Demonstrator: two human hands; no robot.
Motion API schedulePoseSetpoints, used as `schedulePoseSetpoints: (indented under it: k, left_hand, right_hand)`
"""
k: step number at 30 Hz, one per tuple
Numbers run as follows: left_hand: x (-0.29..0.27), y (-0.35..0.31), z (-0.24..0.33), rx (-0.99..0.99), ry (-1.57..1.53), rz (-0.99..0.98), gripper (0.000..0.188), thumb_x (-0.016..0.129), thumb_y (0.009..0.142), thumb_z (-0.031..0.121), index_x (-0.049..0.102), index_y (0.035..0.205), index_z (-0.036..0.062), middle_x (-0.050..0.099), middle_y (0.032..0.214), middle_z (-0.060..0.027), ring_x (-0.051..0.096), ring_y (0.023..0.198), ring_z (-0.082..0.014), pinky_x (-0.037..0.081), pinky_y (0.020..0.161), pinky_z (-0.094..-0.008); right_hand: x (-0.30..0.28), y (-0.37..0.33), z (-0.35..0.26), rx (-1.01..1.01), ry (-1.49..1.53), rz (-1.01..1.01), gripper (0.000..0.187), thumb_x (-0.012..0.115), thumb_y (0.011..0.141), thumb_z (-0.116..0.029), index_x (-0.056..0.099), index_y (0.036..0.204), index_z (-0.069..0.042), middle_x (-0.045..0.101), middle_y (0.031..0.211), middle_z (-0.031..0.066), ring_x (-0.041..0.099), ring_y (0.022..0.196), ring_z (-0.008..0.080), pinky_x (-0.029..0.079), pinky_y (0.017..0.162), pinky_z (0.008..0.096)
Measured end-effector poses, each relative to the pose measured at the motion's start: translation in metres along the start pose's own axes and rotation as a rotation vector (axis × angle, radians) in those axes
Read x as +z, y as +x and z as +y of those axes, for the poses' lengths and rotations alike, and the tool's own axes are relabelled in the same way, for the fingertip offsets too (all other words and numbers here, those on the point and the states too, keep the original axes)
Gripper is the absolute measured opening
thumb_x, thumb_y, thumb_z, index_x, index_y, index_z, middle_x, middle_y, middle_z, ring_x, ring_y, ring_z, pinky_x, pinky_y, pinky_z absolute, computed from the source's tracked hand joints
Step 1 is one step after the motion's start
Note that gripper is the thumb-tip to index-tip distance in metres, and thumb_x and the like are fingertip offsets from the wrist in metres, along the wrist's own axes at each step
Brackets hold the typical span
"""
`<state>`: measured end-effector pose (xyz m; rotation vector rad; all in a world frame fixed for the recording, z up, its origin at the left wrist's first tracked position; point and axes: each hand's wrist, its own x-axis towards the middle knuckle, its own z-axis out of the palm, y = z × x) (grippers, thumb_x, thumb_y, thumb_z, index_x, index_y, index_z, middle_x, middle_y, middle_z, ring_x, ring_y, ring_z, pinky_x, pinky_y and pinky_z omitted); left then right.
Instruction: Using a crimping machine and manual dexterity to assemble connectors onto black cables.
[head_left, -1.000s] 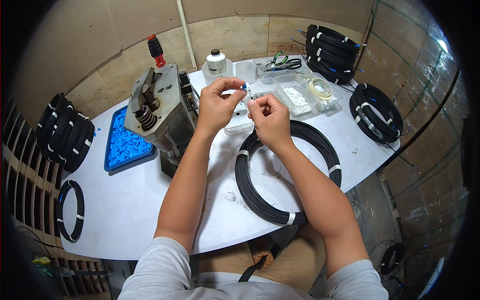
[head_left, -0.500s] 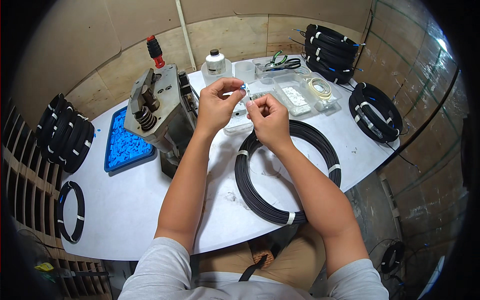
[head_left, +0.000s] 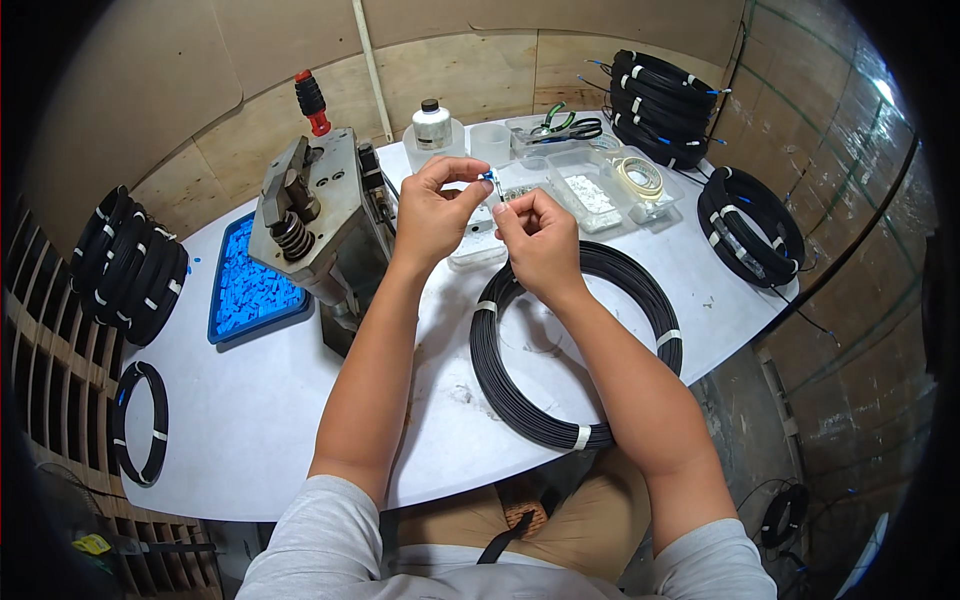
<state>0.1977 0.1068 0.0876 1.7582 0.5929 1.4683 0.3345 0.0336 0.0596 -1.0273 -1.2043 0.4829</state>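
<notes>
Over the middle of the table, my left hand (head_left: 436,212) pinches a small blue connector piece (head_left: 488,176) between thumb and forefinger. Close beside it, my right hand (head_left: 542,245) is closed in a pinch around the black cable's end, where a short pale tip (head_left: 499,192) shows above the thumb. The blue piece and the tip meet or almost touch; which, I cannot tell. Under my right forearm lies a large black cable coil (head_left: 511,410), bound with white tape bands. My fingers hide most of what they hold.
Left of my hands stands a metal press (head_left: 335,190), with a blue tray (head_left: 215,318) of blue parts beside it. Clear plastic boxes (head_left: 570,165), a white bottle (head_left: 431,128) and green-handled pliers (head_left: 550,118) stand behind. Coil stacks (head_left: 660,110) rise at both sides.
Both hands stay nearly in place. The blue piece between the fingertips has shifted very slightly; the coil and the press have not moved.
</notes>
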Motion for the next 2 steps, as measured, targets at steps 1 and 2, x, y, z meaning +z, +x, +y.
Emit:
schedulePoseSetpoints:
  k: [1,2]
  left_hand:
    - [-0.0004,0.0001,-0.0004,-0.004,-0.005,-0.007,0.018,0.078,0.084,0.005,0.077,0.102,0.0007,0.069,0.104,-0.0071,0.068,0.091,-0.0143,0.056,0.071,-0.0271]
    - [-0.0005,-0.0004,0.0002,-0.013,-0.001,-0.013,0.018,0.079,0.085,0.006,0.077,0.102,0.0023,0.069,0.107,-0.0075,0.069,0.093,-0.0156,0.057,0.073,-0.0277]
  right_hand:
    - [0.0001,0.0001,0.0,-0.002,0.005,-0.002,0.018,0.073,0.093,-0.014,0.064,0.083,-0.002,0.068,0.067,0.0018,0.056,0.057,0.0044,0.045,0.053,0.0245]
    - [-0.0003,0.0001,0.0001,0.004,-0.015,-0.001,0.018,0.073,0.093,-0.014,0.064,0.083,-0.002,0.068,0.068,0.002,0.056,0.058,0.0046,0.045,0.054,0.0246]
